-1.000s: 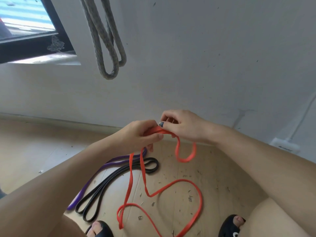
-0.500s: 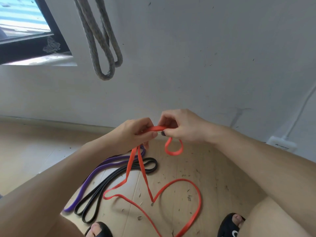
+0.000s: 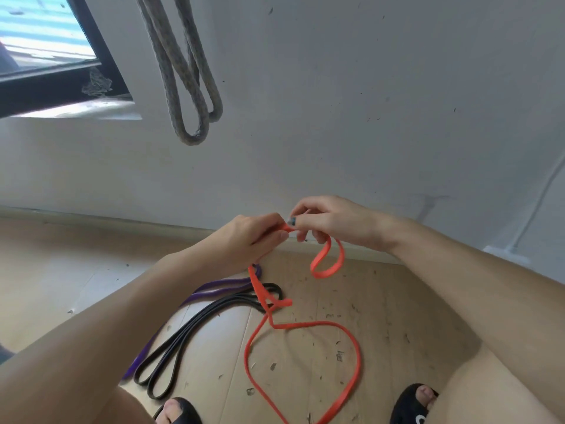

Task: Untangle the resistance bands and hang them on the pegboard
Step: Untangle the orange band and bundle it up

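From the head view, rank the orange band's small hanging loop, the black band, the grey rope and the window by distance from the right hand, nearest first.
1. Small orange loop, hanging just under the right hand.
2. Black band, on the floor, lower left.
3. Grey rope, hanging on the wall, upper left.
4. Window, far upper left corner.

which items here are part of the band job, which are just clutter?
Job:
- orange band, pinched by left hand and right hand
- black band, on the floor
- purple band, on the floor beside it

Lying about:
- grey rope hanging on the wall
- window
- white cable at right
- debris specks on the floor
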Demonstrator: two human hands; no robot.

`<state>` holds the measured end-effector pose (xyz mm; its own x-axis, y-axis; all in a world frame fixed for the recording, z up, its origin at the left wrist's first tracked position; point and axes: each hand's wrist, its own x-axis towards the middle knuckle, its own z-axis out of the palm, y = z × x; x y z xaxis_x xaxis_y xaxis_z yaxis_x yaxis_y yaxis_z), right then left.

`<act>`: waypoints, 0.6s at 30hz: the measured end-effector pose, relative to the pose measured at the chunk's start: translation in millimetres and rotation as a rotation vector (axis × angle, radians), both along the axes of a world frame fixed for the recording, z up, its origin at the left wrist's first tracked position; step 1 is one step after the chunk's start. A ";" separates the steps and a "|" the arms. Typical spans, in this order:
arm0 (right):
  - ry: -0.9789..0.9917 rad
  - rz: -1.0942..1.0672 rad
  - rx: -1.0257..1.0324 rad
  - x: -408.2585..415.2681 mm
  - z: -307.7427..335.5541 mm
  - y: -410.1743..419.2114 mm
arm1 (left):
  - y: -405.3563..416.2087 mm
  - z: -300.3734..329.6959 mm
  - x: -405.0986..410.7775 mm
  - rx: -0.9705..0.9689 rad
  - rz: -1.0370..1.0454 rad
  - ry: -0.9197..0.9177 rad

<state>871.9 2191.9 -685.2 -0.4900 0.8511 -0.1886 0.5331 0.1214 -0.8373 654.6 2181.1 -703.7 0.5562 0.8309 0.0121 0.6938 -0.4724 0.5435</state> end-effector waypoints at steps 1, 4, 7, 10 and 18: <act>-0.003 -0.010 0.009 -3.6 -2.4 -1.4 | -0.4 0.1 1.2 0.005 -0.010 -0.023; -0.054 -0.035 0.089 -9.9 -5.6 -2.6 | -0.2 -1.1 0.5 -0.022 0.003 -0.023; 0.005 -0.099 0.080 -2.8 3.4 3.1 | -0.2 -6.7 -5.4 -0.056 -0.022 0.047; 0.072 -0.210 0.080 15.6 13.7 11.9 | -1.0 -11.3 -5.6 -0.084 -0.017 0.028; -0.110 -0.076 -0.016 16.2 4.2 7.2 | -2.2 -6.4 -2.8 -0.020 -0.054 0.040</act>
